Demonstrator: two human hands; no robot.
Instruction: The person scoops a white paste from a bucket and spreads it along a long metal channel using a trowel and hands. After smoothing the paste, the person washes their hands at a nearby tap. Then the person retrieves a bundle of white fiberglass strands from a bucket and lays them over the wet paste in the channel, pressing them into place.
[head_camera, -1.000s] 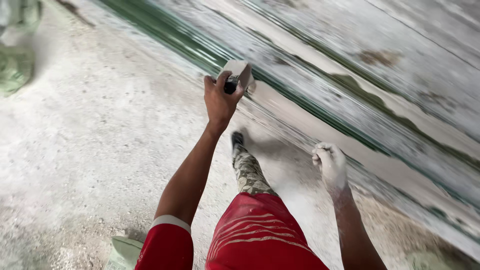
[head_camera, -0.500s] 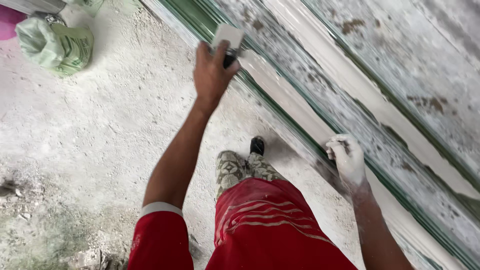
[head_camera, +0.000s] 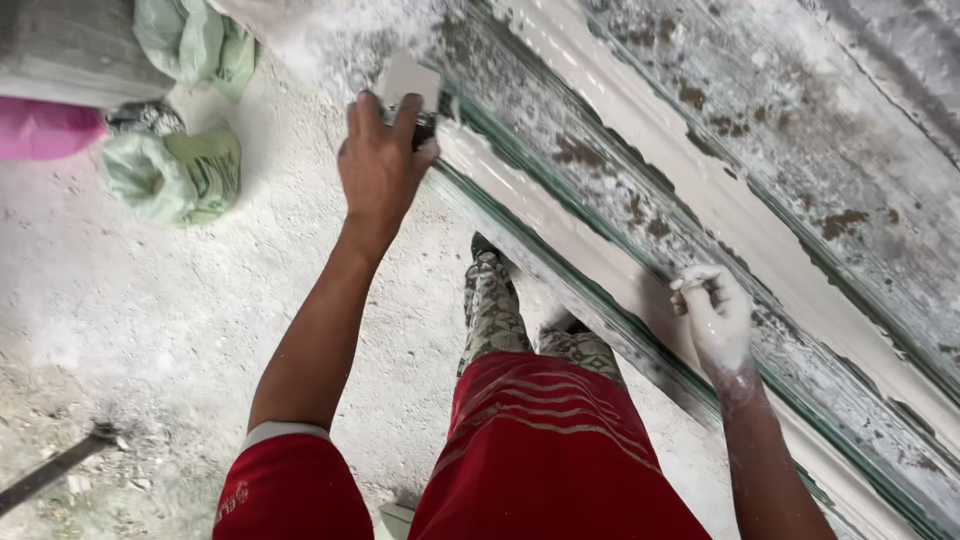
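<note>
Soft, even daylight fills the scene, casting only faint shadows beneath the left hand (head_camera: 382, 165); pale dusty floor (head_camera: 150, 300) looks washed out, while slight motion blur smears the top edge

My left arm reaches far forward, nearly straight, the left hand (head_camera: 382, 165) curled in a closed grip, knuckles up. My right arm stays lower, its powder-white right hand (head_camera: 716, 318) resting with fingers loosely bent.
</note>
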